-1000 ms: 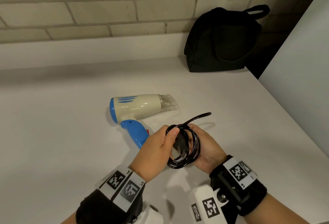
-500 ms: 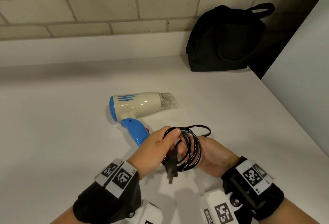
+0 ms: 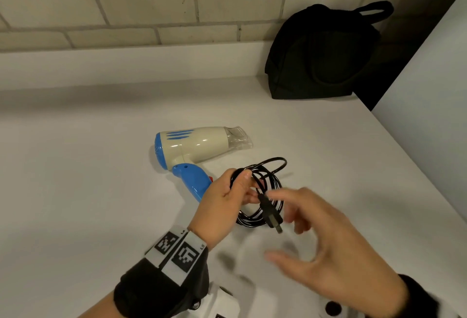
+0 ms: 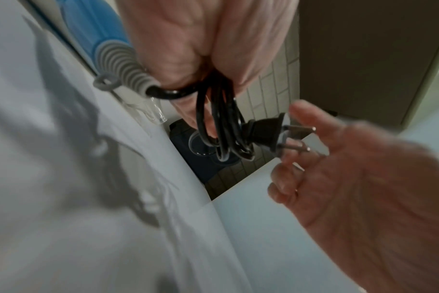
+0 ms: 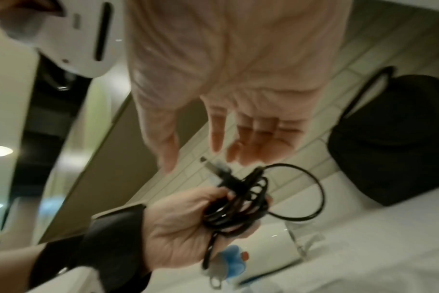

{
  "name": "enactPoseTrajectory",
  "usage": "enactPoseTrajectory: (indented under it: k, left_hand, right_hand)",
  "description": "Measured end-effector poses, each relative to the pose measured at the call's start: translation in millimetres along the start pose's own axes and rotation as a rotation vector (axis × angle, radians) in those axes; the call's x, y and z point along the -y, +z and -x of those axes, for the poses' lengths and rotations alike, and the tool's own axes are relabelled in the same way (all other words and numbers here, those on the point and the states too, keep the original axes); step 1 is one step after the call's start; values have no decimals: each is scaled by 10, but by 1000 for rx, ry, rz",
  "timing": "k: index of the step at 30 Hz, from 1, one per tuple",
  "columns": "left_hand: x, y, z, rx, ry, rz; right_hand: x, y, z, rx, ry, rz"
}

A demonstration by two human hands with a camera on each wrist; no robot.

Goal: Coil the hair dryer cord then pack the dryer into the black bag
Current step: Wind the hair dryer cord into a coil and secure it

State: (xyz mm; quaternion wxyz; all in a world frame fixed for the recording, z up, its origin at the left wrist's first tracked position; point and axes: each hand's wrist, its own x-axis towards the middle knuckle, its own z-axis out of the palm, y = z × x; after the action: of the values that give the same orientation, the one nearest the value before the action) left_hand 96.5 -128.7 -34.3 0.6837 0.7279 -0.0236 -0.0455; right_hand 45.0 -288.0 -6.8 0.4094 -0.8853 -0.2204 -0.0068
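White counter [image 3: 75, 191] under tiled wall; black bag [image 3: 321, 57] sitting upper right, hair dryer [image 3: 194, 145] lying at centre. Left hand [image 3: 222, 204] gripping coiled cord [image 3: 267, 186]; right hand [image 3: 336, 249] hovering spread, holding nothing, beside plug [image 3: 271, 214].

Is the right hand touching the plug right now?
Apart. The left wrist view shows a gap between the right hand and the plug; only the left hand grips the coiled cord.

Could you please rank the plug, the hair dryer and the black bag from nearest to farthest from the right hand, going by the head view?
From the right hand:
1. Plug, just left of its fingers, hanging from the coil.
2. Hair dryer, farther off to the left, lying on the counter.
3. Black bag, at the back against the wall.
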Motion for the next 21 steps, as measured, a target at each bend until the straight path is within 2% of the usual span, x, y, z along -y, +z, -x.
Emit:
enactPoseTrajectory:
  k: [1, 2, 5, 7, 13, 16, 17, 19, 20, 21]
  left_hand:
    - [-4, 15, 0, -5, 25, -31]
    - [-6, 28, -5, -8, 51, -60]
    - [-10, 54, -21, -11, 68, -87]
    - [-5, 62, -30, -31, 83, -107]
    - [20, 11, -118, -85, 28, -22]
    - [20, -59, -174, -76, -27, -15]
    - [8, -77, -182, -52, -27, -26]
    - [7, -104, -186, 12, -17, -58]
    - [19, -109, -186, 48, -14, -79]
    - [44, -108, -191, 84, -11, -121]
  right_hand:
    - [32, 36, 2, 43, -25, 132]
    - [50, 72, -24, 21, -45, 243]
    - [120, 156, -131, -86, -77, 382]
    - [173, 166, -183, -96, -126, 468]
    - [260, 2, -215, 151, -347, 646]
    - [403, -197, -246, 284, -364, 561]
    - [468, -261, -271, 317, -331, 485]
    - [548, -370, -338, 383, -366, 280]
    - [527, -414, -368, 356, -461, 218]
    - [514, -470, -419, 326, -473, 167]
